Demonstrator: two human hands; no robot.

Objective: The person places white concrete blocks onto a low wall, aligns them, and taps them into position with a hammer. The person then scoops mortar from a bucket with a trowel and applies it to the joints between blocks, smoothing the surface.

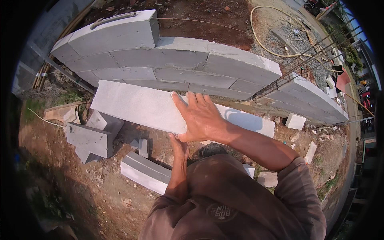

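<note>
A long, pale lightweight concrete block point(136, 105) lies across in front of me, on the near side of a low block wall point(176, 60). My right hand point(202, 118) is spread over its upper face, fingers reaching to the far edge and gripping it. At the near edge, my left hand point(180, 149) holds the block with its thumb showing; its other fingers are hidden beneath. The block's right part shows past my right wrist, with a shadow on it. Whether anything besides my hands supports the block is hidden.
Loose blocks point(90, 138) lie piled on the soil at left, and another block point(146, 172) lies near my left forearm. Steel rebar point(280, 80) juts from a gap in the wall. A string line point(200, 23) and a coiled hose point(256, 38) are beyond.
</note>
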